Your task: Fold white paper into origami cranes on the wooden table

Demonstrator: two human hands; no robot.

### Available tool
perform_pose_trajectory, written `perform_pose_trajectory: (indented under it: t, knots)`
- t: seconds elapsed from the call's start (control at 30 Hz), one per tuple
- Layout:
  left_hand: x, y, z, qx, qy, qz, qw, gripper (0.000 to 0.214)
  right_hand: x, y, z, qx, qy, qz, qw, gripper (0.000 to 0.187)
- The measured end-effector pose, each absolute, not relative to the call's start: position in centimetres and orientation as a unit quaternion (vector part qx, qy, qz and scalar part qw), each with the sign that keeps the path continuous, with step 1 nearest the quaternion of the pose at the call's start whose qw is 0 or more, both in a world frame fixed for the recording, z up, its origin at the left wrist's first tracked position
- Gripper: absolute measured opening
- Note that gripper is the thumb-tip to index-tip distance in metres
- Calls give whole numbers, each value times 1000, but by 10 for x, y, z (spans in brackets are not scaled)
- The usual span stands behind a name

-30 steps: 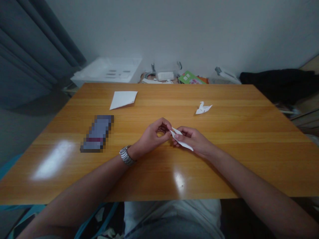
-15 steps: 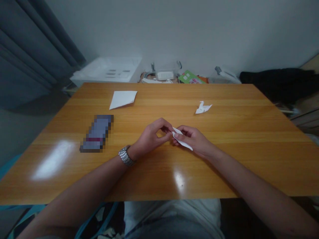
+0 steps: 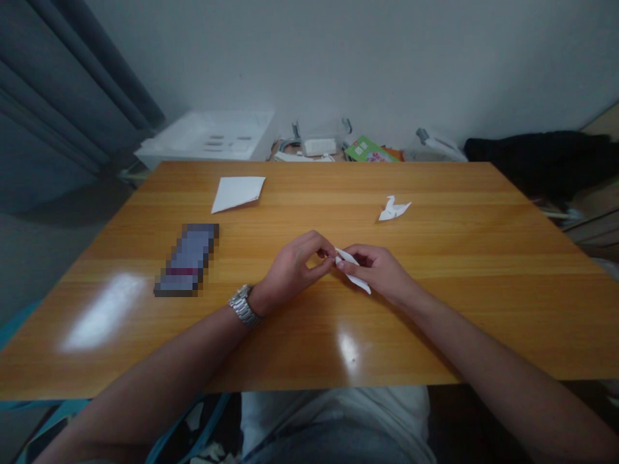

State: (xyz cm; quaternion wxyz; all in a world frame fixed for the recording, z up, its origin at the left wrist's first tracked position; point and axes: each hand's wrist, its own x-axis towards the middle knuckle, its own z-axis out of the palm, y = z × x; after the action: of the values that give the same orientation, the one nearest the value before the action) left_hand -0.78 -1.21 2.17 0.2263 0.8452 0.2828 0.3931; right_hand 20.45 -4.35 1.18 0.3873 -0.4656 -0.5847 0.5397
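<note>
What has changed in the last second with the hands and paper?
Very little. The left hand shifted its fingers slightly at the tip of the folded paper, whose lower end drew in a little under the right hand. Both hands kept hold of it. The flat sheet and small paper figure stayed put.

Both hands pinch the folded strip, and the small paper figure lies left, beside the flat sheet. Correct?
No. The head view shows the small paper figure on the right, apart from the flat sheet; left hand and right hand do pinch the folded strip.
</note>
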Motion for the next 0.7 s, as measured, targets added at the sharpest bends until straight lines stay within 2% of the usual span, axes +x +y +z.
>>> perform_pose_trajectory:
  t: [0.4, 0.7]
  knots:
    - [-12, -8, 18, 883, 257, 371, 127, 8, 202, -43, 12, -470, -568, 534, 413, 33]
    - [-10, -11, 22, 865, 249, 396, 183, 7, 202, -43, 8, -462, -536, 540, 455, 29]
